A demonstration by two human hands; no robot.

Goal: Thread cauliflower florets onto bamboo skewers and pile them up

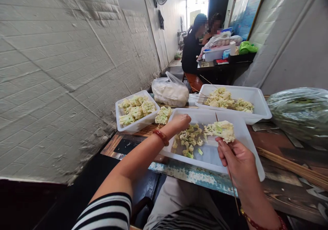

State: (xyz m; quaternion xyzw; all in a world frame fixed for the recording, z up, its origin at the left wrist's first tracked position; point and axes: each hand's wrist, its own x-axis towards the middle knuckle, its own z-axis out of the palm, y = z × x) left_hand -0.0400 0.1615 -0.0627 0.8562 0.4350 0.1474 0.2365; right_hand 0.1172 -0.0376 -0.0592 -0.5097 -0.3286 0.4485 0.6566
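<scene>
My right hand is closed around a thin wooden skewer, whose pointed tip sticks up past the cauliflower florets threaded near its top. My left hand hovers at the far left part of a white plastic tray, its fingers curled together; what they hold, if anything, is hidden. Beneath and beside it, loose cauliflower florets lie in a heap on the left side of the tray. A small green piece lies apart from them.
Left of the tray, a smaller white tub holds skewered cauliflower, with one bunch beside it. Behind is another white tub of skewers. A plastic bag, bare skewers and a large bag surround these. Two people sit farther back.
</scene>
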